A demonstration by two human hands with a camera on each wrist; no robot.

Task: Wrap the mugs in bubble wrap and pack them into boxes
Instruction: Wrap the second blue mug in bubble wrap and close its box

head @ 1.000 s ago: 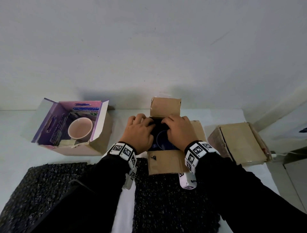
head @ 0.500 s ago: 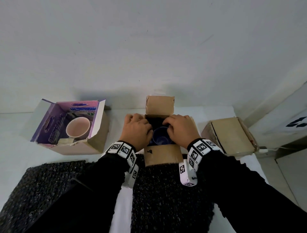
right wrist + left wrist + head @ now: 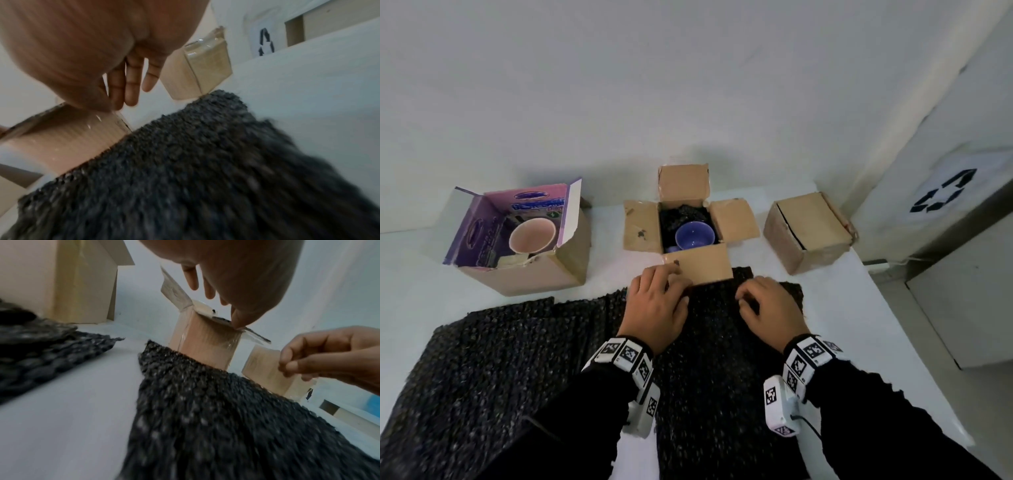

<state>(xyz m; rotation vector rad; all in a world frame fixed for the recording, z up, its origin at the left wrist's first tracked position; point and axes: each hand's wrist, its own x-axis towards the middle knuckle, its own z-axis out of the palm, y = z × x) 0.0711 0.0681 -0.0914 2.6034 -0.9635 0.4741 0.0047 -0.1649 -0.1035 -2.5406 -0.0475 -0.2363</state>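
Note:
A blue mug (image 3: 694, 235) sits in the open middle cardboard box (image 3: 642, 226), with black bubble wrap behind it inside the box. All of the box's flaps are spread outward. My left hand (image 3: 671, 277) is at the left corner of the near flap (image 3: 705, 263); in the left wrist view its thumb tip (image 3: 237, 323) touches the flap edge while the other fingers hang relaxed. My right hand (image 3: 746, 301) hovers over a black bubble wrap sheet (image 3: 722, 342) in front of the box, fingers loosely curled and holding nothing.
A pink mug (image 3: 532, 236) stands in the purple-lined open box (image 3: 524, 277) at the left. A closed cardboard box (image 3: 808, 229) sits at the right. More black bubble wrap (image 3: 500, 359) lies at the near left. A white bin with a recycling mark (image 3: 941, 192) stands beyond the table's right edge.
Both hands have come out of the middle box toward me, leaving the blue mug uncovered inside. The side flaps now lie spread outward.

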